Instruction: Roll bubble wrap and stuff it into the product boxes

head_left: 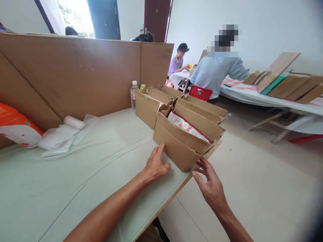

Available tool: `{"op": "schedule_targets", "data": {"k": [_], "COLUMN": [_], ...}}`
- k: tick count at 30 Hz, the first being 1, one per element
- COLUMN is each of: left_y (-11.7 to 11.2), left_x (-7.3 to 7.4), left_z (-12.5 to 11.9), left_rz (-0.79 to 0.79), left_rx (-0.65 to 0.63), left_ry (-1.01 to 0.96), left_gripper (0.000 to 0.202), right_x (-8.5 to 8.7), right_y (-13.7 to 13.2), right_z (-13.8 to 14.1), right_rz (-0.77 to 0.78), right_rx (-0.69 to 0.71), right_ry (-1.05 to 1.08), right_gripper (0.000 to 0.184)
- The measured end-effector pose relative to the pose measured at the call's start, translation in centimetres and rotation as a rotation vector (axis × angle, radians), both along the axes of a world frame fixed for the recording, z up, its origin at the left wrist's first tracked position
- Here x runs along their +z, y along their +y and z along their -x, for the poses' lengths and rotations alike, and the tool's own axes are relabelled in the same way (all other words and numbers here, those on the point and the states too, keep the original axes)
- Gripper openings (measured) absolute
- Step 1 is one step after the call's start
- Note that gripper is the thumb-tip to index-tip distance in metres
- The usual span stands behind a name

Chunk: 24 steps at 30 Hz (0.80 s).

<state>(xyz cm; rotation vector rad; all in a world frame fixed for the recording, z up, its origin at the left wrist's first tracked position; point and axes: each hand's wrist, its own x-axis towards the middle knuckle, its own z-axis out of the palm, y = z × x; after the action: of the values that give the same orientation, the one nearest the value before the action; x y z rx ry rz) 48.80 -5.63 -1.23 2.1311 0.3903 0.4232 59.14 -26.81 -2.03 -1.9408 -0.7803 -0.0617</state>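
Note:
A brown cardboard box (176, 148) with an open top stands at the table's right edge, in front of several similar boxes. Inside it is a white printed packet (186, 125) with a dark red border. My left hand (156, 164) is at the near left side of this box, fingertips at its wall, thumb apart from the fingers. My right hand (210, 181) is at the box's near right corner, beyond the table edge, with its fingers spread. Its fingertips are partly hidden by the corner, and whether they press on the cardboard I cannot tell.
A tall cardboard panel (101, 74) stands along the table's (101, 188) far side. A clear bottle (134, 95), crumpled plastic bags (60, 137) and an orange-and-white package (19, 127) are on the table. Beyond the right edge are floor, a person on a red chair (200, 93) and another table.

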Motion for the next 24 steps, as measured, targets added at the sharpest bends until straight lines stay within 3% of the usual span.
{"op": "schedule_targets", "data": {"k": [7,12,16,20,24], "left_y": [0.7,1.2,0.8,-0.2,-1.5], "left_x": [-1.5,-1.6,-1.4,-1.3,-1.4], "left_z": [-3.1,-3.2,-2.9,-1.5,2.9], "left_rz": [-0.185,-0.324,-0.424,-0.522,-0.647], "left_rx": [-0.026,-0.058,-0.058,-0.061,-0.084], "left_ry": [0.103,0.132,0.137,0.140,0.129], "left_gripper": [0.089,0.076,0.067,0.048,0.041], "right_x": [-2.3,-4.7,-5.3,-5.3,-4.6], "right_y": [2.5,2.8,2.7,2.4,1.7], "right_z": [-3.9,-4.8,-5.1,-5.8,-5.7], "right_rz": [-0.108,-0.119,-0.117,-0.115,-0.090], "right_rx": [0.060,-0.019,-0.021,0.024,0.113], "right_ry": [-0.036,-0.218,-0.282,-0.319,-0.325], "right_gripper": [0.060,0.036,0.027,0.025,0.025]}}
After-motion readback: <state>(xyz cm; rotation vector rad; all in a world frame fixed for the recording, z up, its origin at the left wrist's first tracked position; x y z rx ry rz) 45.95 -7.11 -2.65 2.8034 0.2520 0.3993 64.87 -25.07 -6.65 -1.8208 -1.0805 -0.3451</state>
